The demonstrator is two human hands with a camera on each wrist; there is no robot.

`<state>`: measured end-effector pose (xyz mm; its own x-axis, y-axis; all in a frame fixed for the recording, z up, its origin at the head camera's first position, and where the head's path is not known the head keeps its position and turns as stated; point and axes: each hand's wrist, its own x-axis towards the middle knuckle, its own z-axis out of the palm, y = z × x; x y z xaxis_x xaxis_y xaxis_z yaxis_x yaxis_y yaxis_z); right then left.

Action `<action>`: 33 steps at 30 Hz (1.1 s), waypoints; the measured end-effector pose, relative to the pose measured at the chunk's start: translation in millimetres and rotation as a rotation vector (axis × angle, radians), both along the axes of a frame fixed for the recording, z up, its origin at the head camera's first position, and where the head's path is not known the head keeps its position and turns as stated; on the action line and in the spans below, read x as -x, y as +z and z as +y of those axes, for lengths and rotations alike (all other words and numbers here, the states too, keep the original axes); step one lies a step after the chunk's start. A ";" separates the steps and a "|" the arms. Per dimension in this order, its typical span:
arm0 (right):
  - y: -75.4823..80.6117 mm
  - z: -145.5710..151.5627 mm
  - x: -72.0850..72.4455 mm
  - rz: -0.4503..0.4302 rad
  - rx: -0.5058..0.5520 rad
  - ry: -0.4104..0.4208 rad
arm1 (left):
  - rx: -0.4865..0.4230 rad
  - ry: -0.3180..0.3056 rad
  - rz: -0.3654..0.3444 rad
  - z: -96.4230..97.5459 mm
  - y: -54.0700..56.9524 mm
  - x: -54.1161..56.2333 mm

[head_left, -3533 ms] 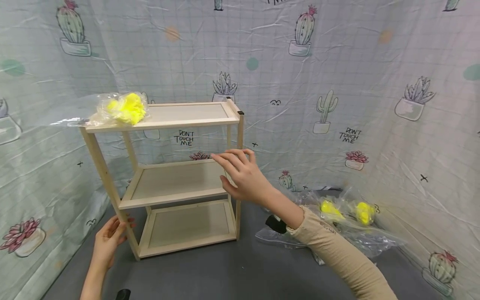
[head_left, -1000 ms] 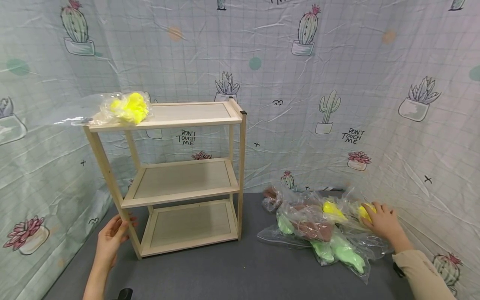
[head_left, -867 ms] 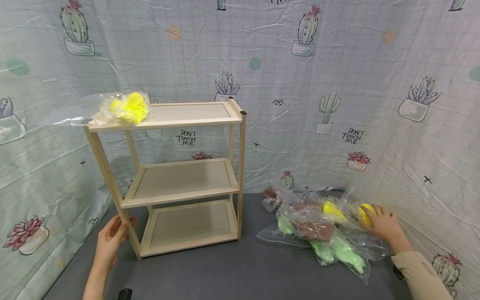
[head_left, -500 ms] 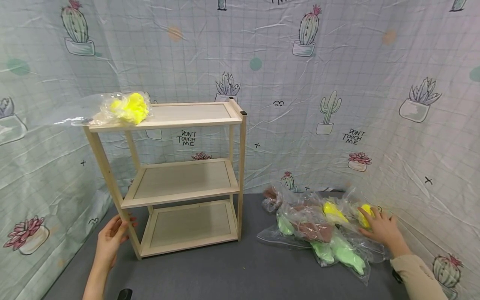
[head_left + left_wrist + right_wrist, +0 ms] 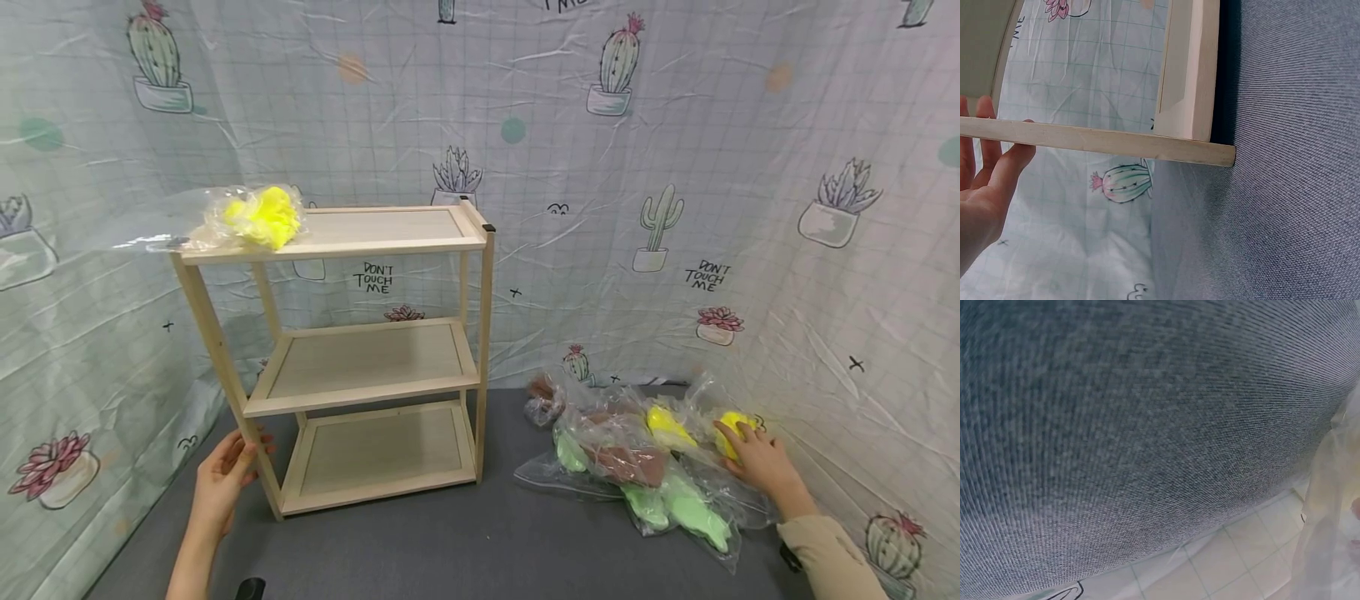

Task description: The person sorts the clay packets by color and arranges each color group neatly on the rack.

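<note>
Left hand [image 5: 217, 482] gripped near-left post [image 5: 215, 342] of wooden rack [image 5: 360, 396], right hand [image 5: 770, 468] touched yellow bagged item [image 5: 737, 418], right-hand closure was indeterminable

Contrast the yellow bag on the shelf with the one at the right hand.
Place: the shelf bag lies on the top board; the pile bag is among other bags on the table.
Contact: no hand is near the shelf bag; the right hand has fingers over the pile bag.
Shared: both show bright yellow through clear plastic.
</note>
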<state>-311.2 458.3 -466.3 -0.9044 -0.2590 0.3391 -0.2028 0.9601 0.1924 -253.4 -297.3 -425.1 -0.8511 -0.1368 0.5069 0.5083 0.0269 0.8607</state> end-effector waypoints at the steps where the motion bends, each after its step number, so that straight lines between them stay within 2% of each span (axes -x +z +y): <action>1: 0.2 -0.2 -0.2 0.004 -0.002 0.005 | -0.001 -0.002 0.000 -0.2 -0.3 0.0; 10: 2.5 -0.8 -2.4 0.118 -0.044 0.028 | -0.001 -0.006 0.003 0.1 0.0 -0.8; 16: 3.7 1.5 -5.1 0.210 -0.045 0.095 | 0.006 -0.005 0.007 -0.2 -0.5 -0.4; 22: 10.7 -0.1 -11.8 0.205 -0.028 0.091 | 0.008 -0.001 -0.002 0.2 -0.6 -0.5; 24: 10.1 1.4 -11.3 0.253 -0.026 0.129 | 0.008 0.000 -0.003 0.2 -0.7 -0.5; 28: 8.7 3.8 -7.3 0.409 -0.049 0.235 | 0.012 0.001 -0.003 0.6 -0.3 -0.9; 33: 15.5 -2.5 -5.9 0.497 -0.061 0.299 | 0.017 0.003 -0.005 0.5 -0.2 -0.5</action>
<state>-305.3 455.9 -450.8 -0.5249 -0.5109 0.6808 -0.3348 0.8593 0.3867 -252.9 -296.8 -425.2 -0.8532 -0.1305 0.5049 0.5040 0.0427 0.8627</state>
